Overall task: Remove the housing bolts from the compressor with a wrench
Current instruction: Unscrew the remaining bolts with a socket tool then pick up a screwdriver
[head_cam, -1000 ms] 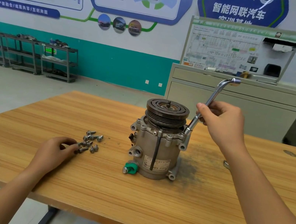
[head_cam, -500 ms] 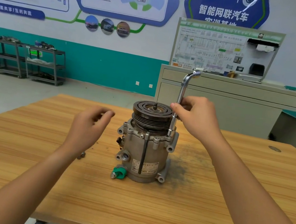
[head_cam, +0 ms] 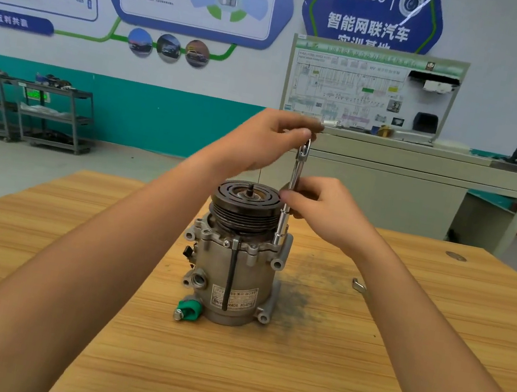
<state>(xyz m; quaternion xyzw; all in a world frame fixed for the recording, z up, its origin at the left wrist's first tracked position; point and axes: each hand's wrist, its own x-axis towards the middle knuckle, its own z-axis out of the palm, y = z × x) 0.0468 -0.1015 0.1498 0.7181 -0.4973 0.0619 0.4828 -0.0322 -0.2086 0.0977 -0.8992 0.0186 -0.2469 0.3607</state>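
The compressor [head_cam: 235, 270] stands upright on the wooden table [head_cam: 288, 387], its dark pulley on top and a green cap [head_cam: 189, 309] at its base. An L-shaped socket wrench [head_cam: 294, 181] stands upright with its lower end on a bolt at the housing's right flange. My left hand [head_cam: 269, 143] grips the wrench's bent top end. My right hand [head_cam: 326, 208] holds the shaft lower down, beside the pulley. The loose bolts are hidden behind my left forearm.
A small metal tool [head_cam: 358, 285] lies on the table right of the compressor, partly behind my right forearm. Dark grime marks the wood beside the compressor. A cabinet with a diagram board [head_cam: 368, 91] stands behind the table; metal racks [head_cam: 26, 111] stand far left.
My left hand has risen from the bolt pile on the table to the wrench's top end. The wrench has swung from a rightward tilt to upright.
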